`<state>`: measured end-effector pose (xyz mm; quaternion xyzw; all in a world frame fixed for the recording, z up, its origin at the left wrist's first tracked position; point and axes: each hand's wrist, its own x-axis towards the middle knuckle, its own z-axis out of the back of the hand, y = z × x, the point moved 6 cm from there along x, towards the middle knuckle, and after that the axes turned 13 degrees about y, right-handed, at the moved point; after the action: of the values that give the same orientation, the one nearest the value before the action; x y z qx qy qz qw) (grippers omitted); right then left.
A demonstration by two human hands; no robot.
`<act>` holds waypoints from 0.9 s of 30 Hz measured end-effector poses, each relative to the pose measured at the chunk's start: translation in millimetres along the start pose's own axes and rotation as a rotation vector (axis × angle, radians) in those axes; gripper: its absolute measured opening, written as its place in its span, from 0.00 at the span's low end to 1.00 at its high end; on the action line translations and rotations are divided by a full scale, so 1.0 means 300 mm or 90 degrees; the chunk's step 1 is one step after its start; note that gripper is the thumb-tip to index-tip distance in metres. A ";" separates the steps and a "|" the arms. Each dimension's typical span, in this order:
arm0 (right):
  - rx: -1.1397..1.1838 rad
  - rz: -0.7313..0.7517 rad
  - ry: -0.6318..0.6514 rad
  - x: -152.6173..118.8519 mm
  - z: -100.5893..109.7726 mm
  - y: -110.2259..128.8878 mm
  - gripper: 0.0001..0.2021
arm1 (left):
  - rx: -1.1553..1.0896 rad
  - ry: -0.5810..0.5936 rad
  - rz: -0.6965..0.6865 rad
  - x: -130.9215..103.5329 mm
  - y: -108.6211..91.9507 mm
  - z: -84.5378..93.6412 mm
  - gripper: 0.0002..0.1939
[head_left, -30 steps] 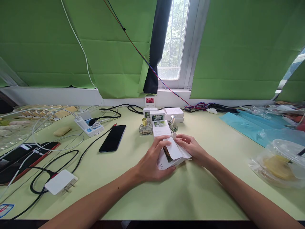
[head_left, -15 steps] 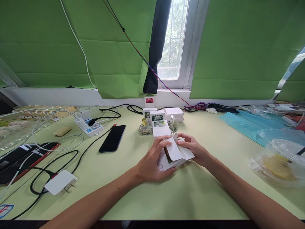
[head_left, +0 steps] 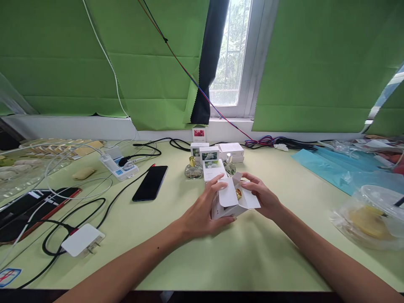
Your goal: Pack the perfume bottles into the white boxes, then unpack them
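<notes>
A small white perfume box is tilted between my hands, its end flaps spread apart. Inside the opening a gold bottle cap shows; the rest of that bottle is hidden. My left hand wraps the box from the left, thumb below and fingers over the top. On the right, my right hand pinches a flap by its edge. Just beyond stand a gold-capped perfume bottle, a silver-capped bottle partly covered, and a white box with a flower picture.
More white boxes stand behind. On the left lie a black phone, a power strip, a white charger and looping cables. A lidded plastic cup in a bag and blue sheeting occupy the right side.
The box has tipped and its flaps have spread wider, so the gold cap inside now shows. Both hands keep hold of it in nearly the same place.
</notes>
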<state>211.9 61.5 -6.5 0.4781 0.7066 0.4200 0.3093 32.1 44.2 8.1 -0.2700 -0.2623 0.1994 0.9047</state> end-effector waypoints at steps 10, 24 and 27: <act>0.002 0.027 0.065 -0.013 -0.016 0.018 0.21 | 0.008 -0.051 0.020 -0.001 -0.032 0.042 0.36; -0.008 0.034 0.181 -0.008 -0.053 0.010 0.19 | -0.006 -0.107 0.003 -0.010 -0.016 0.068 0.27; -0.010 0.035 0.189 -0.010 -0.064 0.014 0.19 | -0.019 -0.108 0.013 -0.012 -0.016 0.069 0.26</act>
<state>198.5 53.8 6.1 0.4279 0.7278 0.4998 0.1935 18.2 46.5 24.3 -0.2682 -0.3378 0.2269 0.8732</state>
